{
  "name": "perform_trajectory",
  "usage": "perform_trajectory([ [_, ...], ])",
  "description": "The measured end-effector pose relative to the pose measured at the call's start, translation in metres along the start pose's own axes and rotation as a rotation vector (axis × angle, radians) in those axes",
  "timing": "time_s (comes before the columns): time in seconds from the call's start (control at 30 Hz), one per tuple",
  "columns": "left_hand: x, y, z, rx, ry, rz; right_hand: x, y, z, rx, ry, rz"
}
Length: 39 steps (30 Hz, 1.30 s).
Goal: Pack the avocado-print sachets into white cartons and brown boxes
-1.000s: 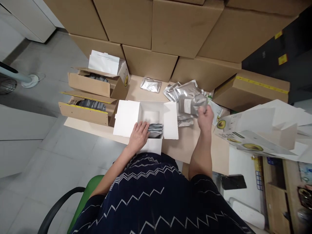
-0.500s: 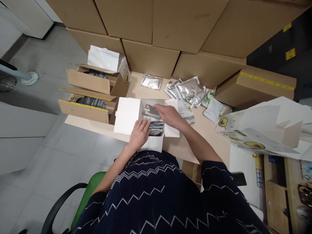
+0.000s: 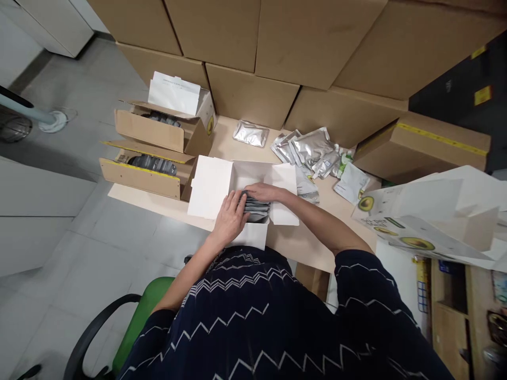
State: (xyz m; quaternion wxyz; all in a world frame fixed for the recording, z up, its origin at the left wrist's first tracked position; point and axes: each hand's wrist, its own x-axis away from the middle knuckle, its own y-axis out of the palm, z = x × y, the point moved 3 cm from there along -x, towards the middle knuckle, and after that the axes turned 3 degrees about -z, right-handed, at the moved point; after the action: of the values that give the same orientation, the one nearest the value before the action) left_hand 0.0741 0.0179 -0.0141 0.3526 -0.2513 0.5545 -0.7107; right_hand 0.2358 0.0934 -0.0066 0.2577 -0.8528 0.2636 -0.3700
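Observation:
An open white box (image 3: pixel 209 184) sits at the near edge of the table, flaps spread. Inside it, several flat grey pouches (image 3: pixel 256 208) stand in a tight row toward the near side. My left hand (image 3: pixel 231 217) lies along the left end of this row, fingers stretched out and touching the pouches. At the far end of the row, my right hand (image 3: pixel 264 192) grips a grey pouch and presses it against the others; its fingertips are partly hidden. The far part of the box shows its bare white bottom.
Two brown cartons (image 3: pixel 140 177) with dark packets (image 3: pixel 152 163) stand at left, a white box (image 3: pixel 174 94) behind them. Silver pouches (image 3: pixel 312 146) lie in a pile at back right, one silver pouch (image 3: pixel 251 133) apart. Large cartons (image 3: pixel 253 97) wall the back. An avocado-printed box (image 3: pixel 415 221) is at right.
My right hand has brought the grey pouch nearer, from the far part of the box down against the row. My left hand stays at the row's left end. The view has shifted slightly.

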Motion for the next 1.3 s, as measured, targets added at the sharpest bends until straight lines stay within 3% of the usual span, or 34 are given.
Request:
perform_trajectory([
  [0.2, -0.005, 0.004, 0.006, -0.08, 0.022, -0.09, 0.006, 0.002, -0.005, -0.043, -0.065, -0.059],
  [0.3, -0.004, 0.006, 0.005, -0.11, 0.04, -0.076, 0.029, -0.019, -0.007, -0.147, -0.088, -0.048],
  [0.37, -0.002, 0.008, 0.004, -0.121, 0.046, -0.063, 0.048, -0.042, 0.0, -0.336, -0.126, 0.0],
  [0.43, -0.002, 0.008, 0.003, -0.126, 0.046, -0.055, 0.059, -0.071, 0.018, -0.572, -0.148, 0.177],
  [0.5, -0.001, 0.007, 0.004, -0.127, 0.044, -0.052, 0.057, -0.098, 0.052, -0.734, -0.112, 0.493],
  [0.57, -0.001, 0.006, 0.004, -0.132, 0.044, -0.046, 0.04, -0.118, 0.092, -0.744, -0.005, 0.805],
  [0.63, -0.001, 0.005, 0.004, -0.14, 0.044, -0.037, 0.01, -0.128, 0.13, -0.593, 0.162, 0.935],
  [0.7, -0.001, 0.004, 0.004, -0.149, 0.047, -0.028, -0.027, -0.131, 0.155, -0.31, 0.298, 0.844],
  [0.77, -0.001, 0.004, 0.004, -0.159, 0.052, -0.021, -0.061, -0.129, 0.169, -0.002, 0.386, 0.663],
  [0.93, 0.0, 0.006, 0.004, -0.186, 0.05, -0.013, -0.12, -0.118, 0.184, 0.506, 0.46, 0.389],
  [1.07, 0.0, 0.008, 0.004, -0.19, 0.043, 0.003, -0.144, -0.103, 0.197, 0.59, 0.406, 0.317],
  [1.3, 0.001, 0.009, 0.003, -0.201, 0.028, -0.002, -0.125, -0.085, 0.201, 0.412, 0.288, 0.495],
])
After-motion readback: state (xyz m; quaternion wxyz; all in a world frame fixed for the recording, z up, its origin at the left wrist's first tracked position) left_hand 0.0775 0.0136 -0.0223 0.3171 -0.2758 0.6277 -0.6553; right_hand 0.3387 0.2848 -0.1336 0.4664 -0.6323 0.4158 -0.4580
